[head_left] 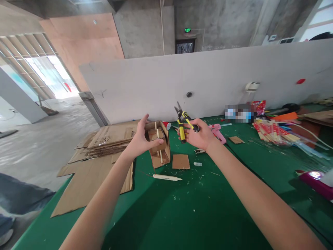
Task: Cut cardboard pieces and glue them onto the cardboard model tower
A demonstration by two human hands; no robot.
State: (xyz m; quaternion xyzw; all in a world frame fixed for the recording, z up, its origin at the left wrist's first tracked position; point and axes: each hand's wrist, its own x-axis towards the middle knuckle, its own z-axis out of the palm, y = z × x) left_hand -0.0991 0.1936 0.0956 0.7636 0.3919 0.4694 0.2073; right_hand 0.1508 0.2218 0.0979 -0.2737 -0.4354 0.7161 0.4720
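Note:
My left hand grips a small cardboard box, its thumb pressed over the near side. Thin wooden sticks run through the box. In my right hand is a pair of pliers with yellow and black handles, held upright with the jaws pointing up and parted. Below the hands, on the green table, lie a square cardboard piece, a white pen-like stick and a small clear piece. A pink glue gun rests just beyond my right hand.
Flat cardboard sheets are stacked at the left. Wrapped sticks and other supplies lie at the right, near a magenta device. A grey partition borders the table's far edge. A person's leg shows at the left.

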